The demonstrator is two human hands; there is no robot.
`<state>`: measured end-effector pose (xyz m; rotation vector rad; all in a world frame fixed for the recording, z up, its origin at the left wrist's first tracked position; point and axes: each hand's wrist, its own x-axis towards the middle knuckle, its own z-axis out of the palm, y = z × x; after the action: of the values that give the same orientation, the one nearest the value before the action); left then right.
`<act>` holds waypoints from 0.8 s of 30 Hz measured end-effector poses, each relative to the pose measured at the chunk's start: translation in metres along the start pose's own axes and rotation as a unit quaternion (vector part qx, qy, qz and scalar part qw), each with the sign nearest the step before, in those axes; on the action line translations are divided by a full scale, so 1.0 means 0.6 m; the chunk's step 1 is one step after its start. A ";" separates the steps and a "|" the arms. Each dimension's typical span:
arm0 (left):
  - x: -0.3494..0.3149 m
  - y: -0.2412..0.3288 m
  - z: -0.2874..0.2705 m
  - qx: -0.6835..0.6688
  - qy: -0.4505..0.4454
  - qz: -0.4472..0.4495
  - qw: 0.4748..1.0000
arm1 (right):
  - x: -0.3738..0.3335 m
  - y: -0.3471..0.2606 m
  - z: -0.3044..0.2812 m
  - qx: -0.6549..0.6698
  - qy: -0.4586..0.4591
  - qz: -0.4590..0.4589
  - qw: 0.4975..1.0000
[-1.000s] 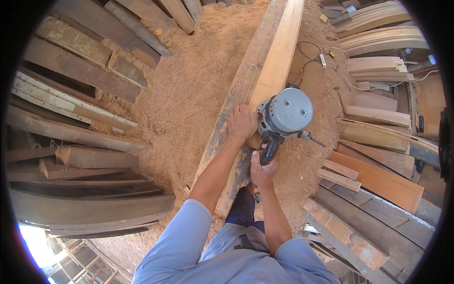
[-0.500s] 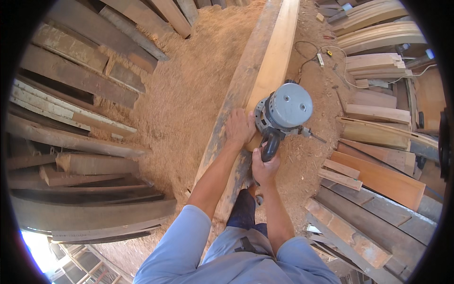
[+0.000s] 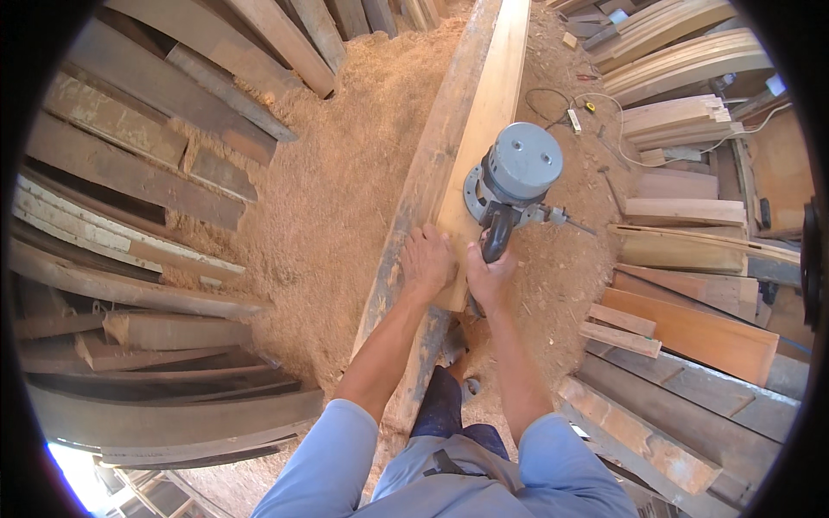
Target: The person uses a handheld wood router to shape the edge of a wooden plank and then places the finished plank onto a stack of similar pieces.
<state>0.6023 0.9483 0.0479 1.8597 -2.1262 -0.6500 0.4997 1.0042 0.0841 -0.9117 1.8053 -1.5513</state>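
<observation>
A grey router point(image 3: 523, 162) with a round motor housing and a black handle stands on a pale wooden board point(image 3: 471, 168), overhanging its right edge. My right hand point(image 3: 490, 274) is closed round the handle. Farther left, my left hand point(image 3: 427, 263) grips the board's left side by its near end, fingers bent and pressed on it. A metal rod juts from the router's right side. The pale board lies along a longer, weathered beam point(image 3: 423, 186). The router's cutter is hidden under its base.
Sawdust point(image 3: 319, 190) covers the floor. Stacked dark planks point(image 3: 129, 164) line the left side, and lumber pieces point(image 3: 682, 211) line the right. A white power strip point(image 3: 574, 121) with a cord, a yellow tape measure point(image 3: 589, 107) and a hammer point(image 3: 611, 190) lie right of the beam.
The router has slid away from me along the board, with my right hand on its handle. More of the board's near end shows. My left hand sits slightly nearer me.
</observation>
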 end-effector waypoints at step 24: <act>0.191 0.094 0.021 0.011 -0.002 -0.006 1.000 | 0.353 0.026 0.027 -0.033 0.028 -0.063 0.997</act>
<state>0.5292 0.8428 0.0516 1.8859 -2.1350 -0.6355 0.3849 0.8259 0.0668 -1.0399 1.8789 -1.6173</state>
